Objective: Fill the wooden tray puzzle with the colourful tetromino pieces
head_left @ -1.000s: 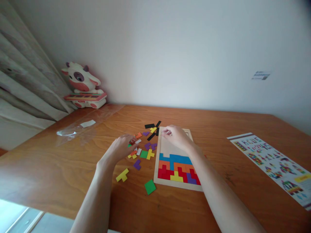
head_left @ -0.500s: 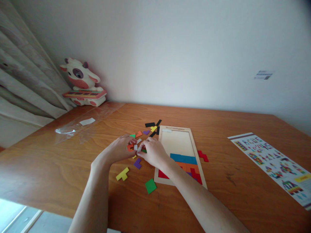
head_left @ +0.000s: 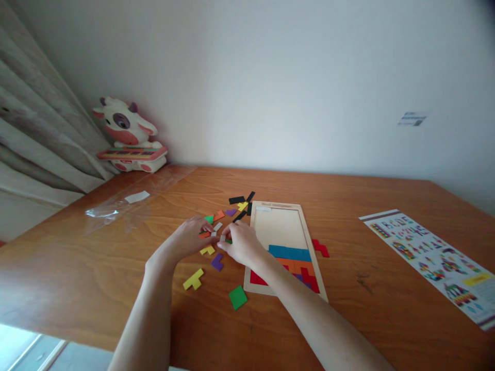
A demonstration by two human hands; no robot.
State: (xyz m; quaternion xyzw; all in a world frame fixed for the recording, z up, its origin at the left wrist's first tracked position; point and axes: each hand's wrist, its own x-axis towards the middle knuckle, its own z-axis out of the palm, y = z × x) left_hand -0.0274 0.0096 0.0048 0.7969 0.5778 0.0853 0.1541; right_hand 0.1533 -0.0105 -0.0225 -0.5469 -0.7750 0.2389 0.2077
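My left hand (head_left: 189,236) is curled over the loose pieces, thumb and forefinger closed around a small white puzzle piece (head_left: 213,234). A reddish-orange piece (head_left: 204,235) shows partly beneath its fingers. Just to the right, my right hand (head_left: 242,242) pinches another small whitish piece (head_left: 222,238) between thumb and forefinger. A white strip (head_left: 218,226) lies behind the fingertips. Under my right wrist is the wooden puzzle tray (head_left: 247,278), with blue pieces (head_left: 290,252), orange pieces (head_left: 299,266) and red pieces (head_left: 311,281) in its near part. The forearm hides some of these.
Around my hands lie yellow (head_left: 193,280), purple (head_left: 217,262), green (head_left: 237,297) and black (head_left: 236,200) pieces. A red piece (head_left: 320,248) is right of the tray. Farther out are a pattern sheet (head_left: 429,263), a clear plastic bag (head_left: 112,208) and a cow toy keyboard (head_left: 131,154).
The fingers of my left hand have lowered slightly, and a yellow piece below them shows more fully. My right hand stays pinched on its piece. The whole view has shifted a little.
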